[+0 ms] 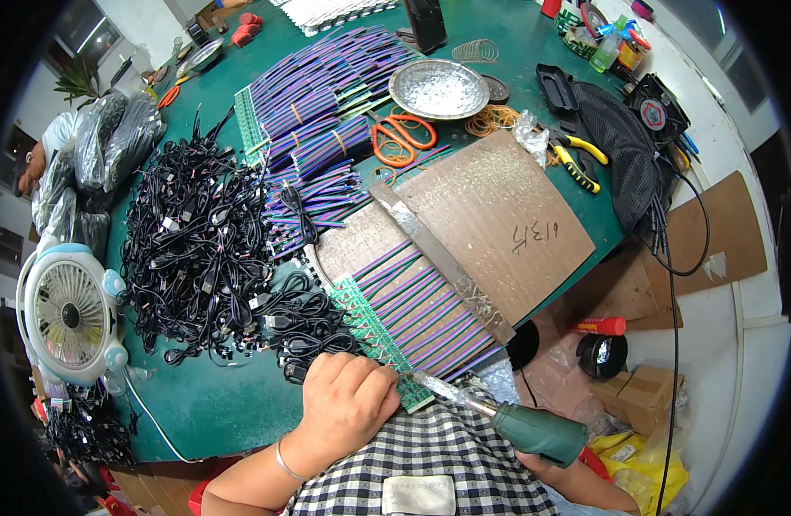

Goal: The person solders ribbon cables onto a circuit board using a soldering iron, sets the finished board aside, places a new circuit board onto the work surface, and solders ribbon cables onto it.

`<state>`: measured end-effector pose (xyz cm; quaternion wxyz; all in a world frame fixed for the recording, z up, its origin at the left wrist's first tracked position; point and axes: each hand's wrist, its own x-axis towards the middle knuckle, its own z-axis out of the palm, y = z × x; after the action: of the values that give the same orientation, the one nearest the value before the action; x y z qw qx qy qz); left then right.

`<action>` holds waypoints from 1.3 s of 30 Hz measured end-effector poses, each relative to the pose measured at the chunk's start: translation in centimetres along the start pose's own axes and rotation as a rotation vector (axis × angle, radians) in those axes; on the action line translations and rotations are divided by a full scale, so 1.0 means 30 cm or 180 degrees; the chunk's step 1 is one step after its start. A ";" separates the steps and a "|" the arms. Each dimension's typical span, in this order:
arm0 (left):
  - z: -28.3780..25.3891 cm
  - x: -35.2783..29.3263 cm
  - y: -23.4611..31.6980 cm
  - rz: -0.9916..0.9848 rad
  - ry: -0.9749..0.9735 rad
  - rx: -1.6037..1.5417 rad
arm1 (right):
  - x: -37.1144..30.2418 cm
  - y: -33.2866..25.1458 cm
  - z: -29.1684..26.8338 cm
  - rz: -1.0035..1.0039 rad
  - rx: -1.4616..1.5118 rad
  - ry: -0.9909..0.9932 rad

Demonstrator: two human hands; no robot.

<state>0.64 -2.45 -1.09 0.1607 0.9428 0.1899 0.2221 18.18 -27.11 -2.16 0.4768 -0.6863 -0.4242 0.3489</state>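
Note:
At the table's near edge, my left hand (348, 400) is closed, its curled fingers by the lower end of a green circuit board strip (370, 331). Whatever its fingertips grip is hidden. My right hand (540, 464), partly covered by the handle, is wrapped round a soldering iron (540, 433) with a dark green grip. The iron's tip points left, at the strip close to my left fingers; contact is unclear. Purple, green and black wires (426, 305) run from the strip under a flat metal bar (443, 262) lying across a wooden board (507, 215).
Black cables (202, 249) are heaped left of the board, beside a small fan (69, 314). Wire bundles (318, 95) lie beyond, near orange-handled scissors (400, 138) and a metal dish (438, 89). Yellow-handled pliers (580, 162) and a black mesh bag (615, 146) are at right.

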 end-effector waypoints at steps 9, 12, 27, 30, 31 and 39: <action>0.004 0.003 0.000 -0.0009 0.0026 0.0003 | -0.023 0.023 0.006 -0.0118 -0.0635 -0.0116; -0.001 0.003 0.006 -0.0030 -0.0040 0.0066 | -0.002 -0.007 -0.004 0.0100 -0.0119 0.0073; 0.000 -0.001 0.004 0.0016 0.0020 -0.0010 | 0.027 -0.004 0.005 -0.0019 -0.0168 -0.0070; -0.001 0.007 -0.002 0.0049 0.0015 -0.0051 | 0.030 -0.015 0.005 0.0061 -0.0047 -0.0108; -0.002 0.008 -0.001 0.0053 0.0008 -0.0041 | 0.031 -0.018 0.005 -0.0004 -0.0140 -0.0056; 0.009 -0.026 -0.009 0.0015 -0.0111 -0.0083 | -0.065 0.077 0.016 0.0730 0.0408 0.0121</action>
<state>0.04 -2.62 -1.72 0.1757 0.9448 0.1820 0.2085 17.57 -29.15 -4.34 0.4846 -0.7049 -0.3107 0.4145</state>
